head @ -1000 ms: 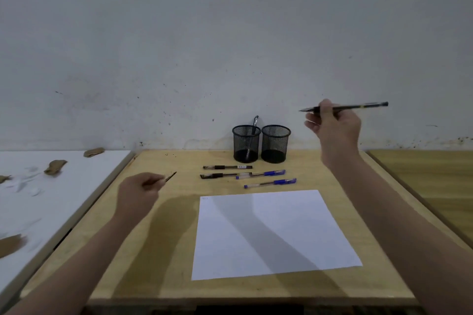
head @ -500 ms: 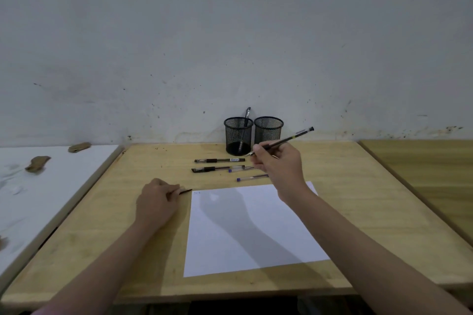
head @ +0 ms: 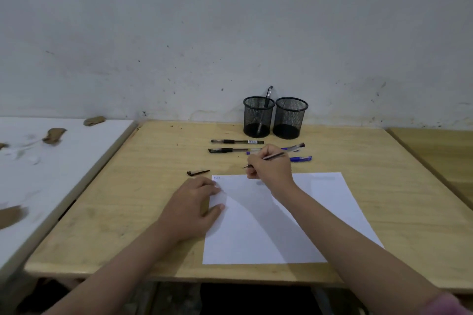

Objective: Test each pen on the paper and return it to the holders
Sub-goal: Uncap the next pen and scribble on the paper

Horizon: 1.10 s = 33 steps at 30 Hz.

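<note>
Pen (head: 275,156) sits in the right hand (head: 271,170), fingers curled round its barrel in a writing grip, tip pointing left and down, poised just past the far edge of the paper (head: 294,217). Whether the tip touches anything cannot be told. The left hand (head: 194,208) lies flat, fingers relaxed, pressing the paper's near-left part; it grips nothing. A black cap (head: 198,173) lies on the surface (head: 128,199) just beyond that hand, near the paper's far-left corner, where a faint mark (head: 217,177) shows.

To do the test well, I judge the tip should come back onto the sheet, beside that mark, so ink lands on paper and not on wood. Keep the left hand pressing so the sheet does not slide under the stroke. A short light scribble is enough. Then recap with the cap and drop the pen into a holder (head: 258,116); one already has a pen standing in it, the other holder (head: 290,117) looks empty. Four pens (head: 236,141) wait between holders and paper.
</note>
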Motion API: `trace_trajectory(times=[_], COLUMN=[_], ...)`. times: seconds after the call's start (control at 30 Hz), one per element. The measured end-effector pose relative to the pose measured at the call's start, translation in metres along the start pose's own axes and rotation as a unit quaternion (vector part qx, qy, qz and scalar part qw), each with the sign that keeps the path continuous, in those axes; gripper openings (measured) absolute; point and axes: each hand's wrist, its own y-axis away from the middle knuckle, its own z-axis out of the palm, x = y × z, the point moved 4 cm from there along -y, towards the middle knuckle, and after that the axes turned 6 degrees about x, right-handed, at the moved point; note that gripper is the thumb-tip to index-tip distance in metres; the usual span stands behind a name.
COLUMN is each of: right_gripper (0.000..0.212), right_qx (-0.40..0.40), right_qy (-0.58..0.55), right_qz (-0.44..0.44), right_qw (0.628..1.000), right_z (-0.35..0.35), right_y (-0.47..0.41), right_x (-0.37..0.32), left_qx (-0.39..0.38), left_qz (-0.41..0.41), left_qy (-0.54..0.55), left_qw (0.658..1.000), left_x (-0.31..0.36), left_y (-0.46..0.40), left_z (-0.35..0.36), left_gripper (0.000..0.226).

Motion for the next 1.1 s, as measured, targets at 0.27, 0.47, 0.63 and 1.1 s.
trace_trajectory(times=[0.27,0.47,0.63,1.1], right_gripper=[0.028,0.033,0.03,0.034], right_qx=[0.004,0.006,-0.005,-0.017], right_qy=[0.031,0.062,0.06,0.081], right_qz=[-0.022,-0.07,-0.072,-0.085], right_qw=[0.999,0.996,0.996,0.993], right_z=[0.032,0.036,0.042,0.042], right_y=[0.0,-0.001,0.0,-0.003], right_x=[0.019,0.024,0.029,0.03], left_qx=[0.0,0.009,0.004,-0.007], left_qz=[-0.001,-0.008,-0.008,-0.021], left_qy=[-0.001,-0.013,-0.023,-0.022], left_qw=[1.0,1.0,1.0,1.0], left_x=[0.005,0.003,0.005,0.005], left_y=[0.003,0.005,0.003,0.003], left_z=[0.0,0.002,0.0,0.0], left_gripper=[0.061,0.061,0.058,0.06])
